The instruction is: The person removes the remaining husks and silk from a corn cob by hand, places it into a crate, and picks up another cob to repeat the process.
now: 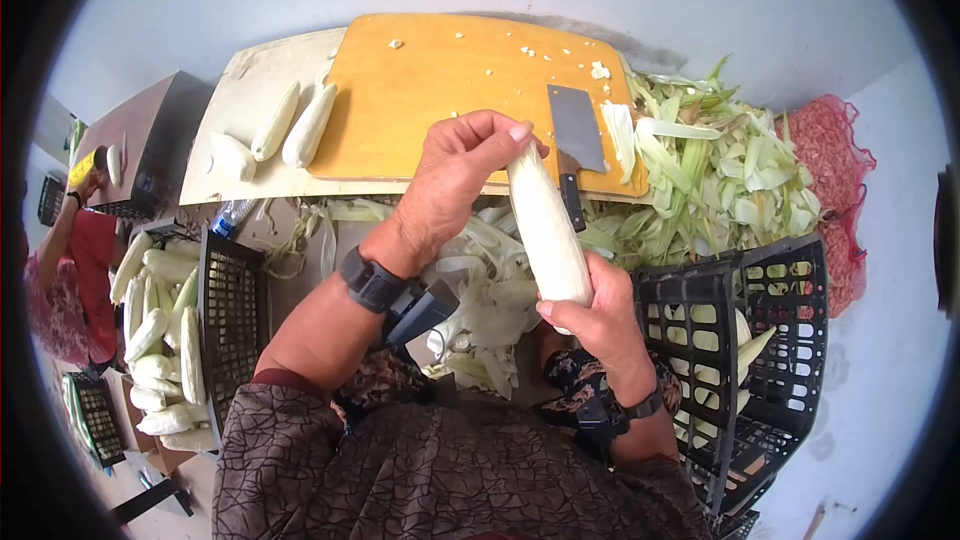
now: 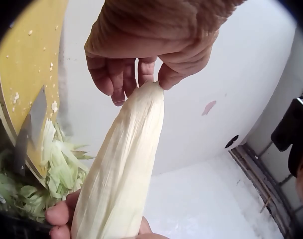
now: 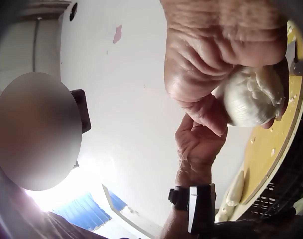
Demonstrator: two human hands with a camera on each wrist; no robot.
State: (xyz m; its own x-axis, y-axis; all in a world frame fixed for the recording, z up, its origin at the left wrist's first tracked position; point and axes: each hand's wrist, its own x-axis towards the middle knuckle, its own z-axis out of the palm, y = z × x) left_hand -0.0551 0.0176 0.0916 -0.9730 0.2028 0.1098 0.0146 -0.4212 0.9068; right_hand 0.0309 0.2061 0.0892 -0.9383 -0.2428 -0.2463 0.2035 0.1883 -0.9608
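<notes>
An ear of corn (image 1: 545, 225) in pale, whitish husk slants between both hands over the near edge of the board. At its narrow upper tip, my left hand (image 1: 455, 175) pinches the husk with thumb and fingers. The right hand (image 1: 603, 320) grips the thick lower end, thumb across the front. In the left wrist view the pale husk (image 2: 121, 159) still wraps the ear up to the pinched tip. The right wrist view shows the cut, rounded butt of the corn (image 3: 253, 97) held in the right palm, the left hand (image 3: 198, 142) beyond it.
A cleaver (image 1: 575, 130) lies on the yellow cutting board (image 1: 430, 80), with several husked-down ears (image 1: 310, 127) at its left. Stripped husks (image 1: 720, 160) pile at the right. Black crates stand either side: one (image 1: 235, 290) beside stacked corn (image 1: 160, 330), another (image 1: 775, 340) at right.
</notes>
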